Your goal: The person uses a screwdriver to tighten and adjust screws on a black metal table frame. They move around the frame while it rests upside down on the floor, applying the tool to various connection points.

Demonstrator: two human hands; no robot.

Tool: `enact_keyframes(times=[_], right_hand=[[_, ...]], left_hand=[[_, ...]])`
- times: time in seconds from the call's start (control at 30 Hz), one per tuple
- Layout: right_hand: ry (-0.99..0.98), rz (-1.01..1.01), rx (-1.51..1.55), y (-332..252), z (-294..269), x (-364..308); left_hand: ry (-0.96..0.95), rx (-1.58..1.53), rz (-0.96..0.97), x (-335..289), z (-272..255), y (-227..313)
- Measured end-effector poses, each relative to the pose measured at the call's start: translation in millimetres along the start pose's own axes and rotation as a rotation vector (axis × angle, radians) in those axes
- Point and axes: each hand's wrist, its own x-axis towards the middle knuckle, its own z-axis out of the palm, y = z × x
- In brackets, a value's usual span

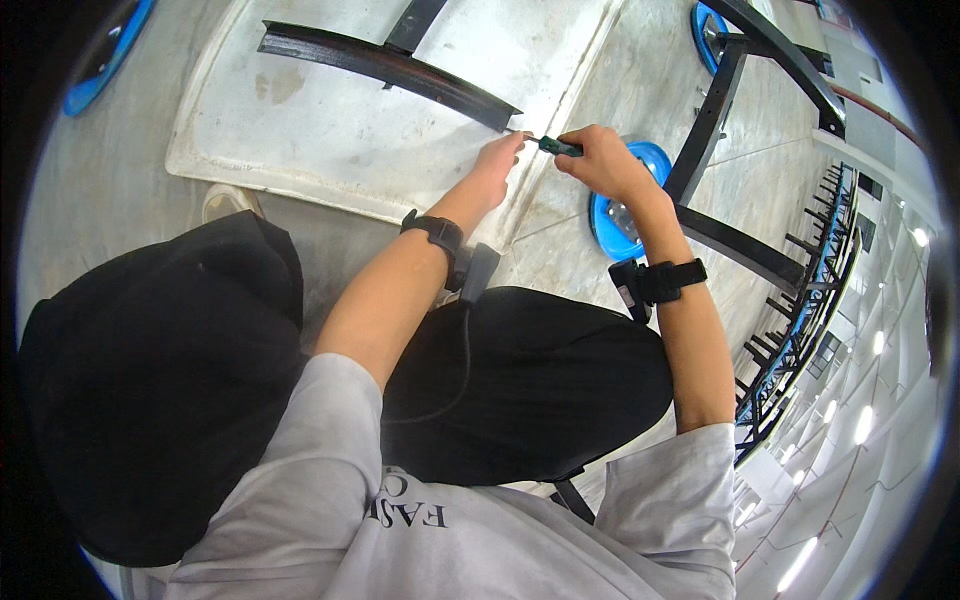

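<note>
My right hand (603, 162) is wrapped round the green handle of a screwdriver (560, 147). The tool's thin shaft points left, to the right end of a long black metal bar (385, 72). At that same end my left hand (495, 168) has its fingers drawn together beside the screwdriver's tip. Whatever sits between those fingertips is too small to make out. The bar lies across a white panel (330, 150) with a raised rim, and a second black piece (415, 25) joins it from the far side.
To the right on the floor stands a black metal frame (705, 130) with blue round pads (645, 165). Another blue round piece (108, 55) is at the far left. A long row of black frames (800, 310) runs along the right side. My knees flank the panel's near edge.
</note>
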Motion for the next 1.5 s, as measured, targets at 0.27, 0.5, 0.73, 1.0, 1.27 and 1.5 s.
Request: enact_keyframes(times=[0.27, 0.5, 0.73, 1.0, 1.27, 1.5], right_hand=[[-0.003, 0.05, 0.039, 6, 7, 2], [-0.021, 0.095, 0.096, 10, 7, 4], [0.012, 0.029, 0.016, 11, 8, 2], [-0.008, 0.067, 0.057, 8, 9, 2], [-0.018, 0.065, 0.022, 6, 7, 1], [0.078, -0.073, -0.138, 1, 15, 7]], left_hand=[[0.042, 0.006, -0.012, -4, 2, 5], [0.037, 0.027, 0.009, 2, 2, 2], [0.071, 0.016, -0.025, -5, 8, 1], [0.034, 0.034, -0.039, -3, 1, 7], [0.026, 0.049, -0.034, -3, 3, 7], [0.062, 0.049, -0.051, -7, 2, 10]])
